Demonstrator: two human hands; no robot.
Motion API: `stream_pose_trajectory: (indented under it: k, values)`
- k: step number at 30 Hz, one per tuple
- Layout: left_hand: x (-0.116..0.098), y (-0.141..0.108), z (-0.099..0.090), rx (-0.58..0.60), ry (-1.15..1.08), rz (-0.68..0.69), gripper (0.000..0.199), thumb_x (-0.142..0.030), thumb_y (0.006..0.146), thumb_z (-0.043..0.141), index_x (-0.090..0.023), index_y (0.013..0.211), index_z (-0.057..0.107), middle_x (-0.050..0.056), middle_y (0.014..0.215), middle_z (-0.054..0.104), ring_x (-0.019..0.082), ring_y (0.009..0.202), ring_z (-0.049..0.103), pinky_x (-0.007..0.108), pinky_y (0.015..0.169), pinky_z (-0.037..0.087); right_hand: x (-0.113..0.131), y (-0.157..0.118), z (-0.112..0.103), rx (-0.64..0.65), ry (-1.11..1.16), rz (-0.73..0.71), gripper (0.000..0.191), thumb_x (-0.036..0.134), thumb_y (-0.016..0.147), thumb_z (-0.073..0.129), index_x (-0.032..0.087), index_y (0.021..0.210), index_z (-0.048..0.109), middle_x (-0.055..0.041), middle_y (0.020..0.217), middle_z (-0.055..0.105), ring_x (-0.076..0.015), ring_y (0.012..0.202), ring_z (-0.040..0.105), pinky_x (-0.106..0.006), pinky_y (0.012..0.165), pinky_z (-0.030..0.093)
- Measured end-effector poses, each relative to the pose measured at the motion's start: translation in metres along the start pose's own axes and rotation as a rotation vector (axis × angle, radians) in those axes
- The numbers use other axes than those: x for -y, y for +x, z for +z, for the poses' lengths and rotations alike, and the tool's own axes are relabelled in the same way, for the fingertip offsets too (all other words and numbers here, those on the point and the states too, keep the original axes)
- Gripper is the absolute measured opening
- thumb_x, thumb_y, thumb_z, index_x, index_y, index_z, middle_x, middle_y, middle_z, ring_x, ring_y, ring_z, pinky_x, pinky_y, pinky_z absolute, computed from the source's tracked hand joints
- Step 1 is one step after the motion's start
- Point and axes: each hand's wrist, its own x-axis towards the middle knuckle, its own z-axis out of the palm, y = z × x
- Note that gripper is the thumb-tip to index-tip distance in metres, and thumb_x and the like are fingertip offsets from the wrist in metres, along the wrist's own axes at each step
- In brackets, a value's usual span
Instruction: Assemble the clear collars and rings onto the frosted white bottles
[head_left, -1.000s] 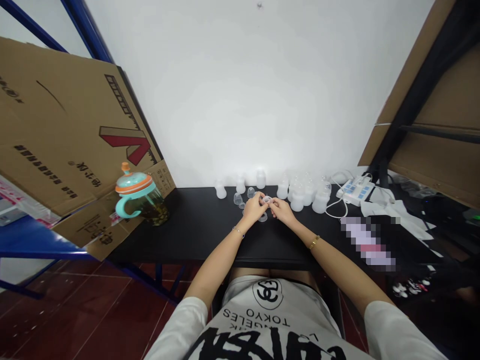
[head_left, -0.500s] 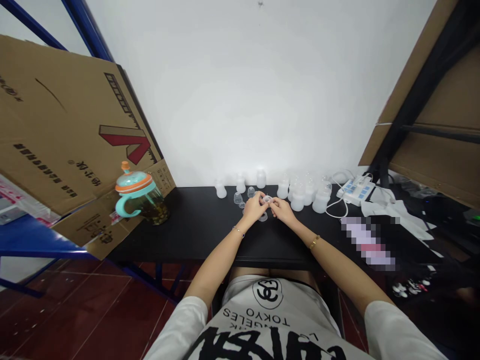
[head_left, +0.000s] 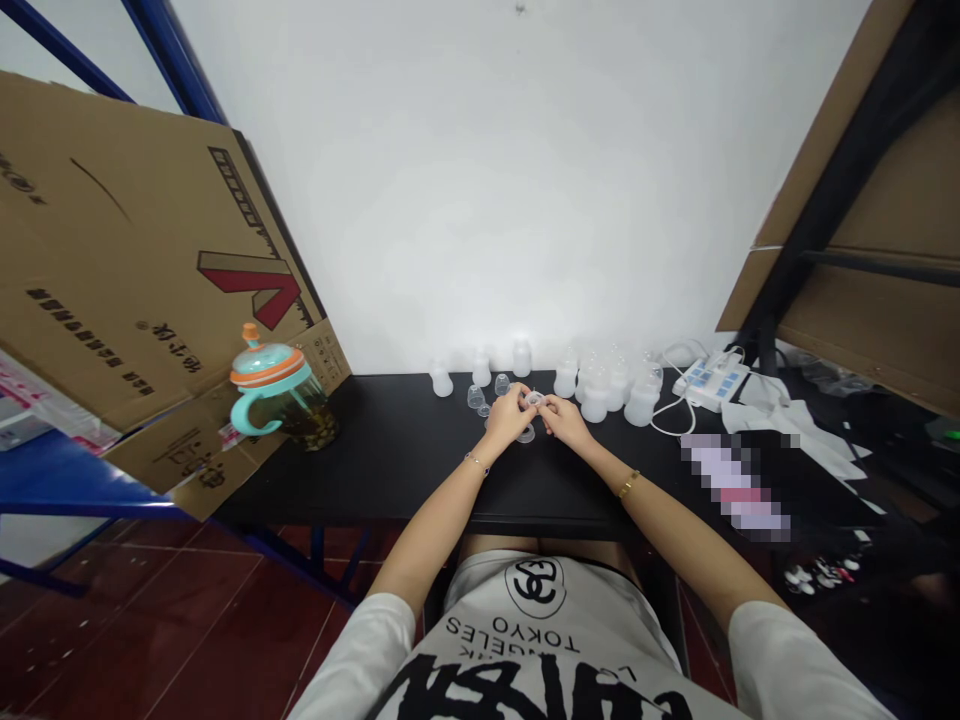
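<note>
My left hand and my right hand meet over the black table, with a small clear ring-like piece pinched between their fingertips. Just under the hands, another clear round piece lies on the table. Clear dome-shaped caps stand to the left of my left hand. Translucent white bottles are grouped beyond my right hand, and a few more stand apart along the wall.
A teal-lidded jug stands at the table's left, beside a large cardboard box. On the right are a white power strip with cables, white paper and a blurred-out flat item.
</note>
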Motion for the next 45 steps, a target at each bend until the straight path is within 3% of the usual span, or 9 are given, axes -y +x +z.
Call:
stream_pose_trajectory:
  k: [13, 45]
  values:
    - [0.0027, 0.0002, 0.0016, -0.006, -0.010, 0.011, 0.017, -0.023, 0.083, 0.064, -0.025, 0.100, 0.063, -0.003, 0.077, 0.070, 0.015, 0.067, 0.063, 0.024, 0.062, 0.038, 0.0032, -0.0009, -0.0016, 0.003, -0.020, -0.006, 0.021, 0.037, 0.089, 0.051, 0.020, 0.082, 0.063, 0.0050, 0.049, 0.056, -0.0124, 0.041, 0.053, -0.021, 0.045, 0.041]
    - [0.0043, 0.0008, 0.0019, -0.004, -0.003, 0.005, 0.017, -0.025, 0.083, 0.065, -0.025, 0.100, 0.063, -0.003, 0.076, 0.069, 0.015, 0.068, 0.064, 0.024, 0.063, 0.039, 0.0024, -0.0005, -0.0009, 0.000, -0.046, 0.000, 0.022, 0.035, 0.089, 0.051, 0.019, 0.087, 0.066, 0.0059, 0.047, 0.055, -0.0122, 0.041, 0.054, -0.021, 0.047, 0.040]
